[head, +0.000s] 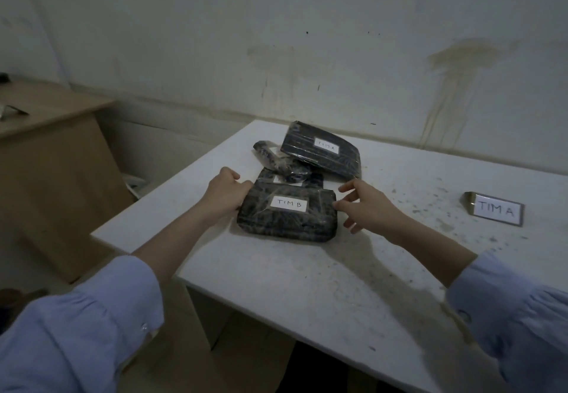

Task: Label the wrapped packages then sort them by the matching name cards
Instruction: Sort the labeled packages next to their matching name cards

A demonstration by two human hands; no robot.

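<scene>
The TIM B package [287, 216] lies flat on the tabletop [307, 285] between both hands, with its long axis running left to right. The left hand [226, 194] curls its fingers onto the left edge, and the right hand [365, 205] touches the right edge with its fingers extended. The TIM A name card [496, 209] stands well apart to the right. No TIM B card is in view, and the label on the small package [276, 159] behind is unreadable.

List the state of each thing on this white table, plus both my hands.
Dark plastic-wrapped package labelled TIM B: lying flat between both hands.
Dark plastic-wrapped package labelled TIM A: tilted, at the back.
Small dark wrapped package: label unreadable, partly under the TIM A package.
White TIM A name card: upright, apart.
Left hand: grips the TIM B package's left edge.
Right hand: straight fingers touch its right edge.
</scene>
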